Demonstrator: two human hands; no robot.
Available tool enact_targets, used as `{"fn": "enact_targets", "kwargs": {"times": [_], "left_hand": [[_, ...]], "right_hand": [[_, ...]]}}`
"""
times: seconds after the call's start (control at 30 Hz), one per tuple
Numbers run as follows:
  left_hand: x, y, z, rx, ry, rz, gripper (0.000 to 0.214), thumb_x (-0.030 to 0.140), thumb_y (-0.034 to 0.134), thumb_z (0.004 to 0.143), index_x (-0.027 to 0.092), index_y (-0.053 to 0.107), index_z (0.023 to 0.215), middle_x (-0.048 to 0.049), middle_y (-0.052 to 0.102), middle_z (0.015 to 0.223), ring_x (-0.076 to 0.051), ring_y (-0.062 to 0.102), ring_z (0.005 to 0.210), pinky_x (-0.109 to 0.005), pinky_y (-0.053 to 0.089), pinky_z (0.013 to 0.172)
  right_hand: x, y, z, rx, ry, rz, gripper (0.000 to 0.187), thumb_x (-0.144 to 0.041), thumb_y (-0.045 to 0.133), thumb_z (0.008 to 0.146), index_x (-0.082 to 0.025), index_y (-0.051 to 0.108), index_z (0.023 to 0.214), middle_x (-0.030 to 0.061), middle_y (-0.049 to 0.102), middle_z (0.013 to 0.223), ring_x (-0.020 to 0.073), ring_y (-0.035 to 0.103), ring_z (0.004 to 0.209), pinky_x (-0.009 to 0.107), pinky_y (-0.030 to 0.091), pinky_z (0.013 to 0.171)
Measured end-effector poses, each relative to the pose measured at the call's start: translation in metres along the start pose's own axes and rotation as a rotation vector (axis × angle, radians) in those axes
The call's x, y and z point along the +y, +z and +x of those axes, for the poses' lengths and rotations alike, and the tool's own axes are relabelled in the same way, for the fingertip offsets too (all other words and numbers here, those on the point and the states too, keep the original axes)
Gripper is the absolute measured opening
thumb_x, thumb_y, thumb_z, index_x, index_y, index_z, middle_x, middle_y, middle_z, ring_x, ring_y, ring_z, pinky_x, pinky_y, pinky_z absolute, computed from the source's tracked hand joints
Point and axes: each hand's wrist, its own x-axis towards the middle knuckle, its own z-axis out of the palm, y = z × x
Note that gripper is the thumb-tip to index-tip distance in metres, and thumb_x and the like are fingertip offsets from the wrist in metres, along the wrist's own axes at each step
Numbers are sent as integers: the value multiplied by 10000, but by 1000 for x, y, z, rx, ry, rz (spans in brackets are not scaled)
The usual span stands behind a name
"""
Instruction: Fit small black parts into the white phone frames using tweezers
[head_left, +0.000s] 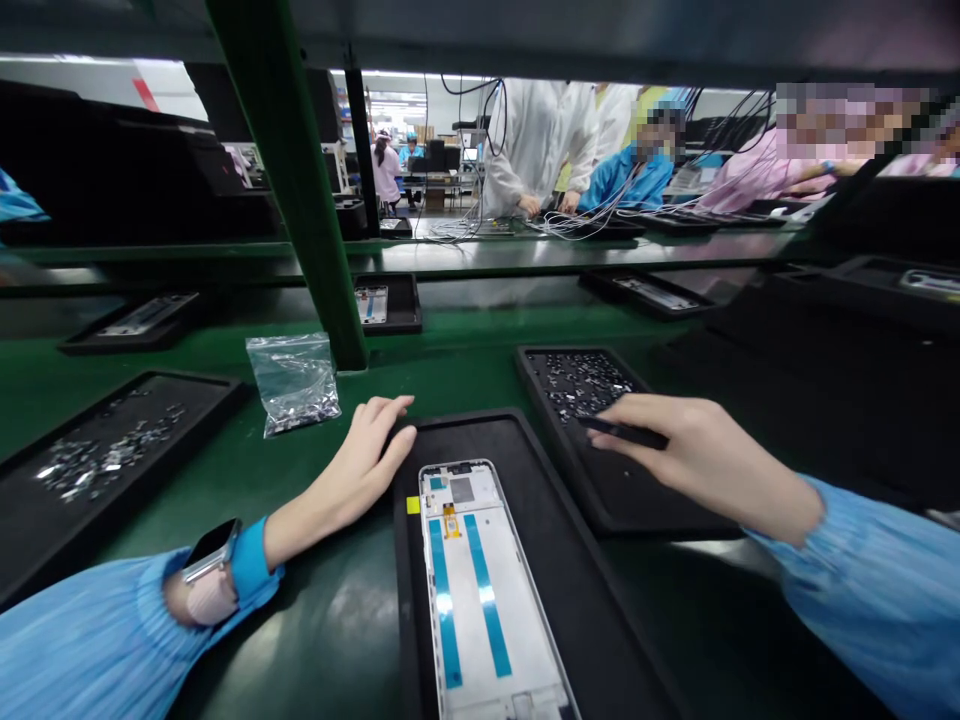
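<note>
A silver phone frame [517, 600] with two blue adhesive strips and a small orange flex piece near its top lies in a black tray [592, 610] before me. My left hand [367, 450] rests at that tray's upper left edge, fingers stretched out and holding nothing. Over a second black tray [622, 495] on the right, strewn with many tiny dark and shiny parts [577, 380], is my right hand [675, 440]. Its fingers are closed around slim black tweezers [626, 432], whose tip points left at the parts. Whether the tips grip anything is too small to tell.
Another black tray [206, 400] with small metallic parts stands at left. A clear zip bag [292, 385] of parts lies by a green post [300, 190]. Trays with phone frames [652, 292] sit on the belt behind. Several people work beyond, one in a white coat [532, 140].
</note>
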Motion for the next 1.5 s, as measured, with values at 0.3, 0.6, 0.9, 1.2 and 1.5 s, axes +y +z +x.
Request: {"fn": "enact_targets", "kwargs": {"times": [0.3, 0.6, 0.9, 1.2, 1.5], "left_hand": [[23, -10, -4, -29, 73, -354, 325, 389, 394, 893, 199, 657, 870, -49, 604, 889, -204, 499, 917, -336, 410, 854], [18, -7, 0, -188, -48, -694, 270, 403, 510, 846, 169, 627, 781, -33, 567, 828, -181, 533, 842, -300, 430, 811], [13, 0, -3, 72, -52, -572, 221, 334, 558, 836, 169, 673, 745, -41, 583, 782, -169, 544, 797, -283, 423, 731], [20, 1, -5, 229, 68, -354, 170, 237, 563, 820, 160, 690, 737, -40, 607, 695, -160, 539, 723, -281, 441, 672], [12, 0, -13, 108, 176, -91, 167, 205, 513, 846, 183, 625, 967, -49, 636, 926, -195, 492, 928, -348, 436, 815]], "right_hand": [[-88, 43, 87, -212, -336, 770, 112, -266, 661, 766, -161, 692, 790, 12, 619, 751, 120, 596, 695, 216, 463, 646], [-89, 56, 86, -109, -360, 861, 140, -304, 654, 776, -172, 704, 776, 19, 590, 739, 114, 586, 671, 221, 465, 633], [-95, 62, 74, -69, -63, 800, 134, -263, 632, 776, -146, 689, 808, -2, 617, 649, 74, 514, 457, 186, 397, 441], [-104, 67, 69, 129, -195, 624, 80, -139, 608, 758, -148, 687, 759, 6, 661, 699, 103, 591, 621, 189, 439, 559], [-93, 63, 66, 5, -150, 537, 53, -111, 613, 700, -130, 660, 714, 6, 610, 664, 107, 552, 598, 201, 413, 544]]}}
